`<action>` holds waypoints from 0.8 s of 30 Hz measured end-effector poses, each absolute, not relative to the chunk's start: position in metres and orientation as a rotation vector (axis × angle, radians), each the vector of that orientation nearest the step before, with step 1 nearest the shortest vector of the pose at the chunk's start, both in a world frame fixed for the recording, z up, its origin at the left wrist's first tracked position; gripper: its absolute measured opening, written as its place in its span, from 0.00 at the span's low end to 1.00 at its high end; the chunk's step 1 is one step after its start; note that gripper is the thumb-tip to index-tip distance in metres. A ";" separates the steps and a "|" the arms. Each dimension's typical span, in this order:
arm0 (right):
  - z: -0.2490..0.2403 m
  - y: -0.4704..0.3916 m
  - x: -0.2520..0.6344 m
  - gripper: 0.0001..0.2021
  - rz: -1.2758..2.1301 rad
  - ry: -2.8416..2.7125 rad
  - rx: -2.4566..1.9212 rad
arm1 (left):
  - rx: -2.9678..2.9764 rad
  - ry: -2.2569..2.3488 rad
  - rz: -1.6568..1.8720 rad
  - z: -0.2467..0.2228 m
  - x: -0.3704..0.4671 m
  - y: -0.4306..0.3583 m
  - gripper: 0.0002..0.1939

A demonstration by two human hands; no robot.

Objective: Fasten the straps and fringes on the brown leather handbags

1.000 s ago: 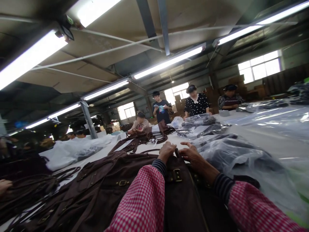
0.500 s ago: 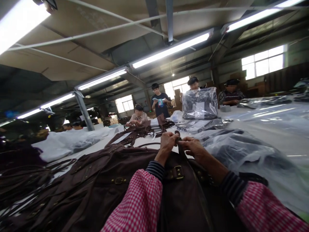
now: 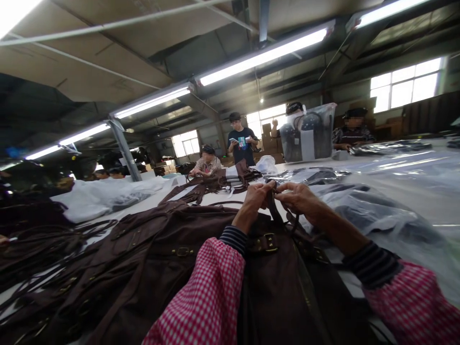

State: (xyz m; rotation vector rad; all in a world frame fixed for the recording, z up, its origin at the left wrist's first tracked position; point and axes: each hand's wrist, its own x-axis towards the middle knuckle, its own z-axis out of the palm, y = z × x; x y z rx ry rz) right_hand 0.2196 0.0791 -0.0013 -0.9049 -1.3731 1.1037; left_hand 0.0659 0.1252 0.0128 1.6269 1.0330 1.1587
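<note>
A dark brown bag [image 3: 269, 287] with brass buckles lies right in front of me, under my forearms. My left hand [image 3: 254, 201] is closed around the upper end of a dark brown strap [image 3: 275, 211] that rises from the bag. Close beside it, my right hand [image 3: 301, 197] has its thumb and fingers pinched at the same strap end. The exact piece between those fingertips is too small and dark to make out. Below the hands, a brass buckle [image 3: 269, 242] sits on the bag's front.
More brown bags [image 3: 143, 258] are spread on the left. Clear plastic wrapping [image 3: 381, 220] covers dark items on the right. Farther back on the white table [image 3: 373, 179] lies a pile of brown bags [image 3: 233, 179]. A co-worker holds up a plastic-wrapped bag [image 3: 309, 136]; other people are nearby.
Both hands have shifted slightly right and up in view, still together at the strap. My right forearm has swung outward. Across the table, the co-worker's wrapped bag has been lifted and turned.
</note>
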 end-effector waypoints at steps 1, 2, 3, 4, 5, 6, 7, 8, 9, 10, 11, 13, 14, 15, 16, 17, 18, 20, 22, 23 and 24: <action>-0.001 0.078 0.217 0.17 1.071 -1.409 -0.903 | 1.636 1.028 1.159 0.014 0.067 0.124 0.22; -0.001 0.077 0.214 0.15 1.031 -1.451 -0.901 | 1.648 1.026 1.170 0.014 0.067 0.124 0.23; -0.001 0.076 0.212 0.13 0.978 -1.492 -0.900 | 1.662 1.026 1.194 0.015 0.067 0.124 0.23; -0.001 0.076 0.209 0.11 0.923 -1.523 -0.903 | 1.678 1.028 1.226 0.015 0.068 0.124 0.23; 0.000 0.076 0.208 0.10 0.881 -1.531 -0.912 | 1.695 1.031 1.259 0.015 0.068 0.125 0.23; 0.001 0.076 0.208 0.10 0.862 -1.510 -0.926 | 1.713 1.039 1.289 0.015 0.067 0.126 0.22; 0.002 0.076 0.208 0.11 0.872 -1.476 -0.940 | 1.729 1.051 1.313 0.015 0.067 0.128 0.23; 0.004 0.077 0.210 0.13 0.910 -1.437 -0.950 | 1.740 1.069 1.331 0.014 0.066 0.129 0.23; 0.006 0.078 0.212 0.14 0.965 -1.412 -0.955 | 1.748 1.091 1.344 0.014 0.066 0.130 0.23; 0.009 0.079 0.215 0.16 1.012 -1.424 -0.961 | 1.753 1.116 1.350 0.013 0.065 0.131 0.24; 0.013 0.079 0.219 0.17 1.028 -1.482 -0.973 | 1.756 1.141 1.350 0.012 0.064 0.132 0.24; 0.021 0.081 0.224 0.15 0.887 -1.704 -1.045 | 1.763 1.186 1.333 0.009 0.061 0.133 0.25; 0.025 0.081 0.226 0.13 0.709 -1.834 -1.109 | 1.767 1.207 1.320 0.009 0.060 0.134 0.25; 0.030 0.081 0.227 0.11 0.473 -1.951 -1.182 | 1.771 1.228 1.310 0.008 0.059 0.134 0.25; 0.034 0.080 0.226 0.10 0.209 -2.042 -1.255 | 1.774 1.249 1.303 0.007 0.059 0.135 0.25; 0.037 0.078 0.225 0.10 -0.049 -2.104 -1.326 | 1.774 1.271 1.301 0.007 0.058 0.136 0.25; 0.040 0.076 0.223 0.11 -0.274 -2.147 -1.391 | 1.772 1.294 1.301 0.007 0.058 0.138 0.25; 0.044 0.072 0.217 0.12 -0.581 -2.216 -1.483 | 1.762 1.346 1.307 0.007 0.058 0.141 0.25; 0.046 0.068 0.212 0.14 -0.733 -2.298 -1.513 | 1.748 1.404 1.313 0.006 0.057 0.146 0.25; 0.045 0.066 0.211 0.14 -0.769 -2.340 -1.508 | 1.739 1.435 1.315 0.006 0.056 0.148 0.24; 0.044 0.063 0.211 0.14 -0.783 -2.379 -1.497 | 1.727 1.466 1.319 0.005 0.054 0.151 0.24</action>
